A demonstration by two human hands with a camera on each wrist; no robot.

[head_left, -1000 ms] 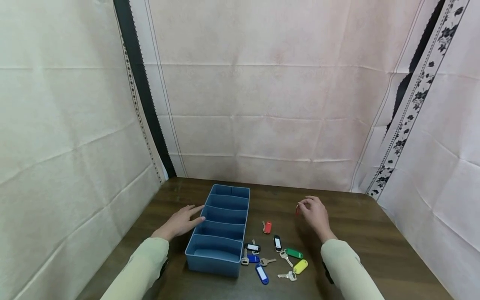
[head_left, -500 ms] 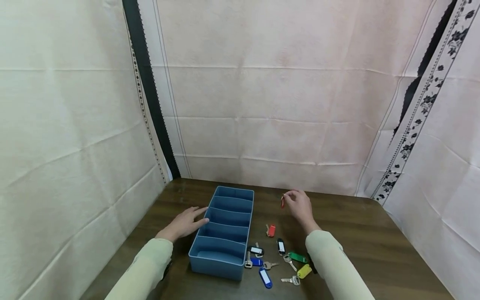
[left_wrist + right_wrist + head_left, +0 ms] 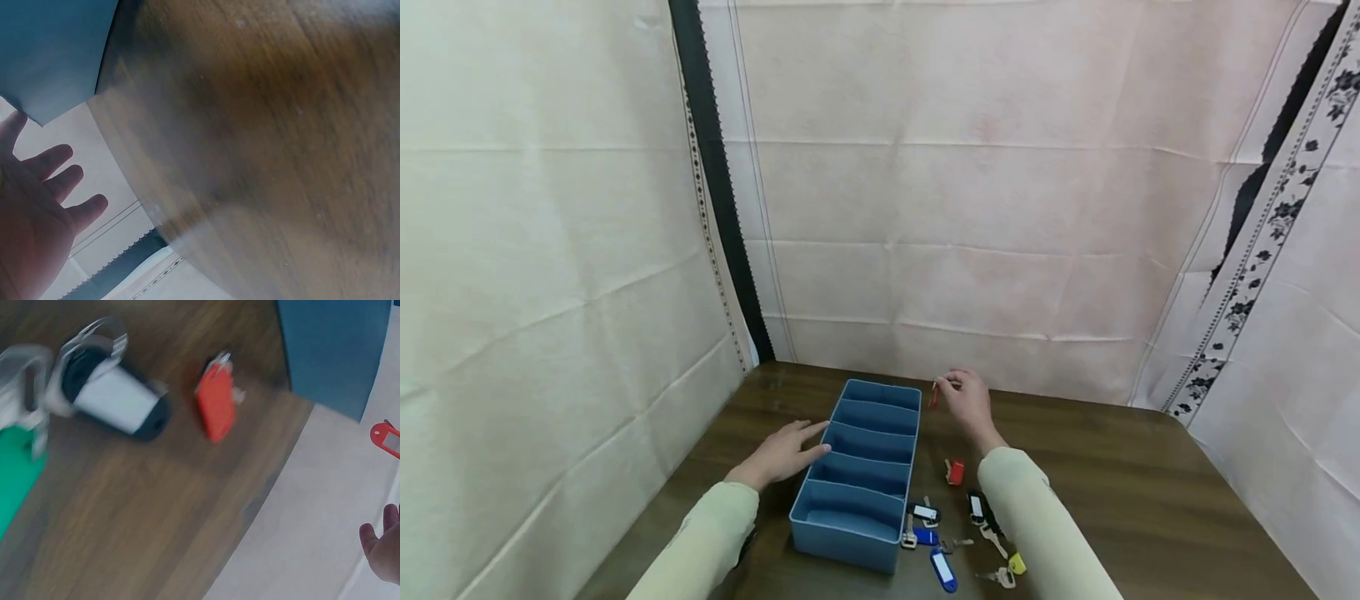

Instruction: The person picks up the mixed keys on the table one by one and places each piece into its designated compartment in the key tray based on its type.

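My right hand (image 3: 967, 404) pinches a key ring with a red key tag (image 3: 934, 395) hanging below the fingertips, just right of the far end of a blue divided box (image 3: 842, 546). The right wrist view also has this red tag, at its right edge; the key on it is hard to make out. My left hand (image 3: 782, 452) rests its outstretched fingers on the box's left rim. Another red key tag (image 3: 956, 472) lies on the table, right of the box.
Beside the box's near right corner lie several keys with tags: a black tag (image 3: 923, 512), a blue tag (image 3: 943, 571), a yellow tag (image 3: 1017, 564), and a green tag (image 3: 15, 469). My right sleeve covers some. Light cloth (image 3: 962, 208) hangs behind the dark wooden table (image 3: 1120, 483).
My right hand has moved left with the red key tag, from the table's right side to near the box. The left hand stays at the box; the head view has shifted slightly.
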